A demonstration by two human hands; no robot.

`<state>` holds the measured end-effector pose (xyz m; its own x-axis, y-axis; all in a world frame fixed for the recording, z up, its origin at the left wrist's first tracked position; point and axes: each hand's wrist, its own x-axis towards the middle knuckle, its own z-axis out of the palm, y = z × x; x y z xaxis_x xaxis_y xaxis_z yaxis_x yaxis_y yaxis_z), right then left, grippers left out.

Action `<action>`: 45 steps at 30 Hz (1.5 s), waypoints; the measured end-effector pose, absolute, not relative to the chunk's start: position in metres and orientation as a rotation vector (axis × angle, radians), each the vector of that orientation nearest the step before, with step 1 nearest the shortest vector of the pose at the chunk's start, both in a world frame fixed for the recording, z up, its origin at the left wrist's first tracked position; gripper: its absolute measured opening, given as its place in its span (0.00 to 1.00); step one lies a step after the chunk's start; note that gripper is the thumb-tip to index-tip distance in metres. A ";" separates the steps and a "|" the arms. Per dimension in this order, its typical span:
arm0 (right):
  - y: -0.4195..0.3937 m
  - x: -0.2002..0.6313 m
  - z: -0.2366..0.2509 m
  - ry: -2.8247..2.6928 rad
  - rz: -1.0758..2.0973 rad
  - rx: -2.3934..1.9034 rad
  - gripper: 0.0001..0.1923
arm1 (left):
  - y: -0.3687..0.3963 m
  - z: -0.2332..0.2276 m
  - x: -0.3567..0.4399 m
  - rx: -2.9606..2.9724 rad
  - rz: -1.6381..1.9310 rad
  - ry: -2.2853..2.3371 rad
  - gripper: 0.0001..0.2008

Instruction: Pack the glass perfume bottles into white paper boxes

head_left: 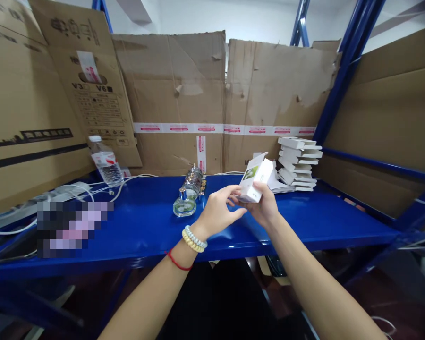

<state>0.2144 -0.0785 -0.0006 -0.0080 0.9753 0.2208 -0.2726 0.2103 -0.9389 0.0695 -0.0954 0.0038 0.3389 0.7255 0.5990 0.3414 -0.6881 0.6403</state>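
Note:
My right hand [265,205] grips a small white carton [257,182] with a green picture on one side, its top flap sticking up. The carton is tilted above the blue shelf. My left hand [219,210] is at the carton's lower left, thumb stretched away and fingers loosely bent. Its fingertips are by the carton's edge; whether they touch it I cannot tell. To the left of this hand a clear glass perfume bottle [184,206] with a silver neck stands on the shelf. Behind it runs a row of similar bottles [194,179], with small gold and silver caps [203,182] alongside.
A stack of flat-lying white cartons [298,163] stands at the back right, beside white papers [281,186]. On the left are a water bottle [106,163], a power strip [67,191] with white cables and a blurred-out item [74,226]. Cardboard walls [173,94] enclose the blue shelf [141,236].

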 end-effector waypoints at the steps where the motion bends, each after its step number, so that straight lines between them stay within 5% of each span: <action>1: -0.081 0.219 -0.002 -1.143 1.248 -0.804 0.24 | -0.093 0.003 0.069 2.237 1.292 0.939 0.20; 9: -0.077 0.220 -0.014 -1.173 1.331 -0.820 0.25 | -0.084 -0.007 0.070 2.510 1.400 1.075 0.08; 16: -0.014 0.237 -0.027 -1.358 0.406 -1.534 0.41 | -0.086 -0.001 0.012 2.342 1.646 1.378 0.07; 19: 0.005 0.240 -0.035 -1.450 0.307 -1.633 0.45 | -0.077 -0.002 -0.033 2.028 1.850 1.564 0.16; 24: 0.016 0.241 -0.050 -1.485 0.432 -1.534 0.50 | -0.064 -0.019 -0.078 2.007 1.248 1.630 0.29; 28: 0.015 0.248 -0.060 -1.480 0.463 -1.440 0.58 | -0.061 -0.029 -0.078 2.038 0.936 1.572 0.25; 31: 0.000 0.246 -0.056 -1.378 0.205 -1.483 0.61 | -0.059 -0.030 -0.074 2.077 0.902 1.545 0.22; 34: -0.029 0.223 -0.038 -1.250 -0.189 -1.408 0.48 | -0.060 -0.029 -0.072 2.132 0.895 1.560 0.20; 37: -0.059 0.174 -0.016 -1.589 -0.182 -1.247 0.25 | -0.063 -0.030 -0.068 2.183 0.909 1.565 0.17; 45: -0.049 0.081 0.030 -2.415 0.037 -1.178 0.11 | -0.074 -0.031 -0.069 2.147 0.894 1.569 0.11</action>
